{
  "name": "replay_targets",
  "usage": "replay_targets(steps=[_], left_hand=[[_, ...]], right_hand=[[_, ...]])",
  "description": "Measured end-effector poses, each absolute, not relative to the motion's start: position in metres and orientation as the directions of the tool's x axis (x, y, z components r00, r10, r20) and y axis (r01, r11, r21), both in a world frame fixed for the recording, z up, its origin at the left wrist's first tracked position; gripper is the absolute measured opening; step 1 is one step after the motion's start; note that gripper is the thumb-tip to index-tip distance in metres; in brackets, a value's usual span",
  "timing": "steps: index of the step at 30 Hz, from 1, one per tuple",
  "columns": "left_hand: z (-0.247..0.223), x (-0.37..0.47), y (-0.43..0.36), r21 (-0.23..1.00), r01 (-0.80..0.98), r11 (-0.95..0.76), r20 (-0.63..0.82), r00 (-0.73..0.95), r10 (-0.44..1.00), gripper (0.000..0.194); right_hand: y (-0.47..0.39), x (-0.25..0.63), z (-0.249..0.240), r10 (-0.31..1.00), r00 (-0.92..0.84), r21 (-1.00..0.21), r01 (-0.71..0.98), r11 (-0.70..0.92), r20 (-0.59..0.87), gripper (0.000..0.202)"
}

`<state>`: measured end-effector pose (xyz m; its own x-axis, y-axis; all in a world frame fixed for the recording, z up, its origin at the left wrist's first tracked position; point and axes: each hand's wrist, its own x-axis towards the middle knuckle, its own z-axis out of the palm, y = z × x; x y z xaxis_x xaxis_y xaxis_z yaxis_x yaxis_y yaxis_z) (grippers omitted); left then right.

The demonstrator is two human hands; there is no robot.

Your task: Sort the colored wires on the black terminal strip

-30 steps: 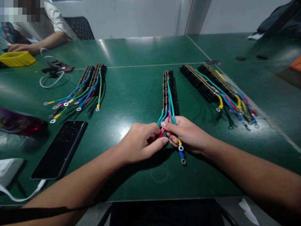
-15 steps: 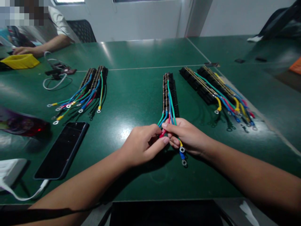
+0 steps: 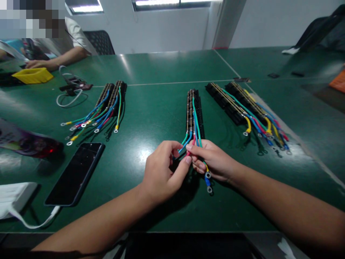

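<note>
Holding a bunch of wires [image 3: 197,126] in the right hand [image 3: 212,156], grip snug, thumb pressed over the red wire [image 3: 194,139]; rings [image 3: 209,189] hanging out below. With the left hand [image 3: 163,171], thumb close against the red wire, forefinger apart beside the blue wire [image 3: 185,144]; cannot tell of anything held in that grip. Lying just beyond both hands: the black strip [image 3: 199,115], joined to the wires. Possible trouble, by judgement: straining the joints by a hard sideways tug; tangling by bunching too tightly; swinging the strip askew, given so slick a desk [image 3: 151,108]. Green and glossy, that top, seamed with pale lines. Set out to either side: paired strips, left [image 3: 114,97] and right [image 3: 235,114]. Nearer, at left: phone [image 3: 75,174], white charger [image 3: 17,198], bottle [image 3: 27,140]. Farther off: yellow bin [image 3: 33,76], a co-worker's arm [image 3: 71,57], mesh chair [image 3: 99,43], pale wall [image 3: 172,32].
</note>
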<state>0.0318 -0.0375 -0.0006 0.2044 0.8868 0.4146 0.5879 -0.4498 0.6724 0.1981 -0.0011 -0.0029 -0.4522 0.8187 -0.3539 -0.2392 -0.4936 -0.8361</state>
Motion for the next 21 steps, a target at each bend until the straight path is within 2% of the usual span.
replay_targets(steps=[2,4,7,10,14,21], left_hand=[[0.001,0.034,-0.041,0.680,0.563,-0.470,0.487,0.133,0.863,0.020],[0.002,0.037,-0.045,0.729,0.524,-0.440,0.489,0.051,0.871,0.016],[0.003,0.042,-0.050,0.846,0.432,-0.312,0.350,-0.009,0.937,0.010],[0.003,0.046,-0.053,0.908,0.383,-0.172,0.214,-0.070,0.974,0.016],[0.007,0.047,-0.057,0.910,0.403,-0.096,0.155,-0.115,0.981,0.020],[0.011,0.046,-0.063,0.898,0.418,-0.136,0.176,-0.057,0.983,0.019]], right_hand=[[-0.001,0.198,-0.003,0.826,-0.448,-0.833,-0.262,-0.488,-0.343,0.039],[-0.001,0.199,-0.003,0.828,-0.444,-0.825,-0.281,-0.491,-0.341,0.039],[-0.001,0.199,-0.004,0.825,-0.441,-0.813,-0.293,-0.503,-0.352,0.038],[0.000,0.199,-0.004,0.822,-0.447,-0.808,-0.297,-0.509,-0.353,0.036],[-0.001,0.199,-0.005,0.823,-0.446,-0.811,-0.294,-0.505,-0.351,0.036],[-0.002,0.199,-0.006,0.832,-0.440,-0.832,-0.273,-0.483,-0.339,0.034]])
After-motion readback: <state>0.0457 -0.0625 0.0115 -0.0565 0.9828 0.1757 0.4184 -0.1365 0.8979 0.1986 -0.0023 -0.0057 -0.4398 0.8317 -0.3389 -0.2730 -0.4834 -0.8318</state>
